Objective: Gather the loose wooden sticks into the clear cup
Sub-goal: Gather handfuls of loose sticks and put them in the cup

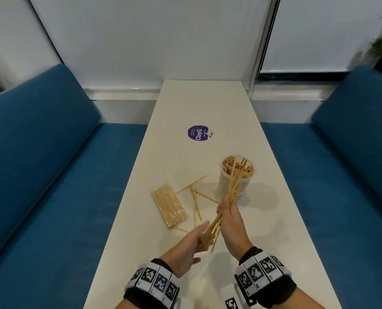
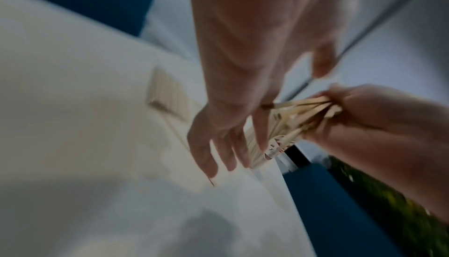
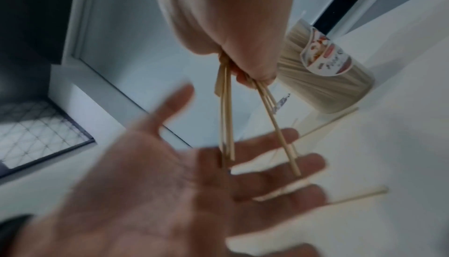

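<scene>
Sticks (image 1: 227, 206) sit bunched in your right hand (image 1: 229, 216), fingers curled around their middle, so both ends stay free for squaring. Your left hand (image 1: 191, 244) lies flat and spread against their near ends, likely to tap them even. Just beyond your right hand stands the clear cup (image 1: 235, 177), already packed; loose sticks (image 1: 195, 197) lie beyond your left fingers.

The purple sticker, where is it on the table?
In the head view, the purple sticker lies flat in the middle of the table, beyond the clear cup and slightly to its left.
</scene>
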